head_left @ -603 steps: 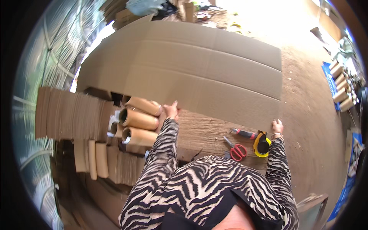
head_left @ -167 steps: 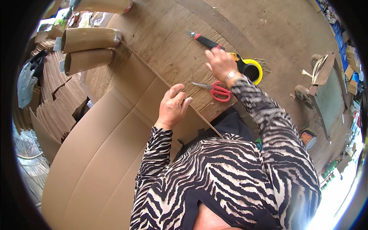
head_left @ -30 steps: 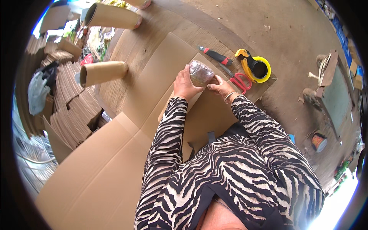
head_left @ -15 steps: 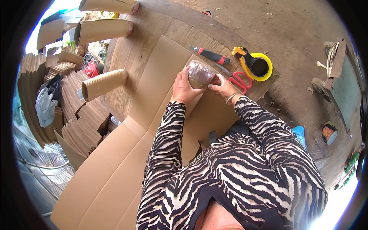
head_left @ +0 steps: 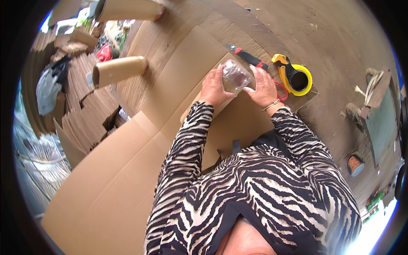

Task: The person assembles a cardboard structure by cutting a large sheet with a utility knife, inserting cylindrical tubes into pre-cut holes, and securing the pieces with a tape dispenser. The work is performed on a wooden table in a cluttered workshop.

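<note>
A rounded bundle wrapped in shiny clear plastic (head_left: 236, 77) is between my hands, over the cardboard sheet (head_left: 170, 76). My left hand (head_left: 215, 88) grips its left side, fingers along the edge and thumb toward the near side. At the bundle's right, my right hand (head_left: 264, 88) has its fingers stretched forward and the thumb apart, close to the plastic. Beyond the bundle lies a red and black utility knife (head_left: 250, 58). Red-handled scissors (head_left: 282, 91) are partly hidden behind my right hand. To the right sits a yellow tape roll in a dispenser (head_left: 298, 80).
Cardboard tubes (head_left: 121, 71) stick out along the left side of the wooden tabletop (head_left: 170, 38). Stacked folded cardboard (head_left: 91, 114) stands at the far left. A small orange tub (head_left: 355, 164) and a board on wheels (head_left: 380, 119) are on the dirt floor at right.
My hands and the bundle have moved slightly right in the picture as the view shifted. The bundle has turned, and my right hand's fingers have loosened from it and straightened.
</note>
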Demonstrator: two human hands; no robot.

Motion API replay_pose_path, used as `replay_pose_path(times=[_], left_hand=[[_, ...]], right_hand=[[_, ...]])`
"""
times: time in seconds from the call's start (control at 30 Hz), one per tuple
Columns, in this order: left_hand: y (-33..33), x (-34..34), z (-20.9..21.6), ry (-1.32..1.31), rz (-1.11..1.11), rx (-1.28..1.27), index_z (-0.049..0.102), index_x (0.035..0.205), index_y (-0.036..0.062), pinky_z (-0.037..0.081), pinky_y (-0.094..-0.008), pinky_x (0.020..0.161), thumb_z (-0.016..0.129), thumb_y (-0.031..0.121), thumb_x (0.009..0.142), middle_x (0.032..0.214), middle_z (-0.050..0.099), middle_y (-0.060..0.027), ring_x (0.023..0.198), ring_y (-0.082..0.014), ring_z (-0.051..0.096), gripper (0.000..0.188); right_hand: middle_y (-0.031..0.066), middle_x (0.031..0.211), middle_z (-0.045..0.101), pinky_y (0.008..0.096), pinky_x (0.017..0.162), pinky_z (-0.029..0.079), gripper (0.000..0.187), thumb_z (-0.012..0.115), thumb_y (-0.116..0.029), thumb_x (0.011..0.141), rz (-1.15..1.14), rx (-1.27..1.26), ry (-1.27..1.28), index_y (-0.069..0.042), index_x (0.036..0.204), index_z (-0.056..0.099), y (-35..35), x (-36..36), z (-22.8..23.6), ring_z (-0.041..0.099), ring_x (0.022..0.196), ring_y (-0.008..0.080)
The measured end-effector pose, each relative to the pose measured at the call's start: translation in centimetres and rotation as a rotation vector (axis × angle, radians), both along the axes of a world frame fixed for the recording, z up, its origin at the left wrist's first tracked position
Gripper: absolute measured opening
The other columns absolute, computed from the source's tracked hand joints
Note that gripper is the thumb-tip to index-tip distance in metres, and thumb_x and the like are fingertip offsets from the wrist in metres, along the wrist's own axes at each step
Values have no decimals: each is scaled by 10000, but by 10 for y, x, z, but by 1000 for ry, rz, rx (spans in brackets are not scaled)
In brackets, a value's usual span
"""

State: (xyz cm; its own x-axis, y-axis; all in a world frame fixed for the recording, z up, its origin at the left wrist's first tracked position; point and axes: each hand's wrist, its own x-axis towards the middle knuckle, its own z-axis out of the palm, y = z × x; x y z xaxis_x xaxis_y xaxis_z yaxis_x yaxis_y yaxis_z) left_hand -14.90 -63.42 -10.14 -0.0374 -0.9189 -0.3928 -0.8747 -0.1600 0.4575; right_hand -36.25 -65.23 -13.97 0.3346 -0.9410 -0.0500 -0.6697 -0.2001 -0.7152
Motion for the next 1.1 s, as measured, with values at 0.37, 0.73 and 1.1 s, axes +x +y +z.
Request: replay_pose_path(times=[0.37, 0.73, 1.1], left_hand=[[77, 130, -11, 159, 682, -291, 496, 1370, 28, 425, -380, 1074, 709, 230, 889, 1433, 471, -180, 1277, -293, 520, 563], [323, 126, -119, 442, 1571, -222, 653, 1181, -1, 528, -315, 877, 668, 177, 884, 1057, 715, -116, 976, -179, 674, 347], [267, 99, -119, 128, 1460, -196, 643, 1161, 76, 535, -379, 861, 774, 274, 770, 1038, 670, -112, 913, -265, 673, 458]], right_hand=[[75, 1448, 405, 575, 1113, 272, 672, 788, -235, 695, 507, -303, 349, -276, 1322, 548, -34, 38, 28, 323, 1380, 306], [65, 1455, 428, 474, 1108, 324, 912, 875, -247, 604, 721, -288, 600, -236, 1419, 464, -38, 73, 57, 354, 1386, 282], [106, 1434, 416, 431, 1134, 349, 909, 878, -193, 617, 770, -251, 656, -250, 1417, 451, -37, 71, 57, 350, 1366, 344]])
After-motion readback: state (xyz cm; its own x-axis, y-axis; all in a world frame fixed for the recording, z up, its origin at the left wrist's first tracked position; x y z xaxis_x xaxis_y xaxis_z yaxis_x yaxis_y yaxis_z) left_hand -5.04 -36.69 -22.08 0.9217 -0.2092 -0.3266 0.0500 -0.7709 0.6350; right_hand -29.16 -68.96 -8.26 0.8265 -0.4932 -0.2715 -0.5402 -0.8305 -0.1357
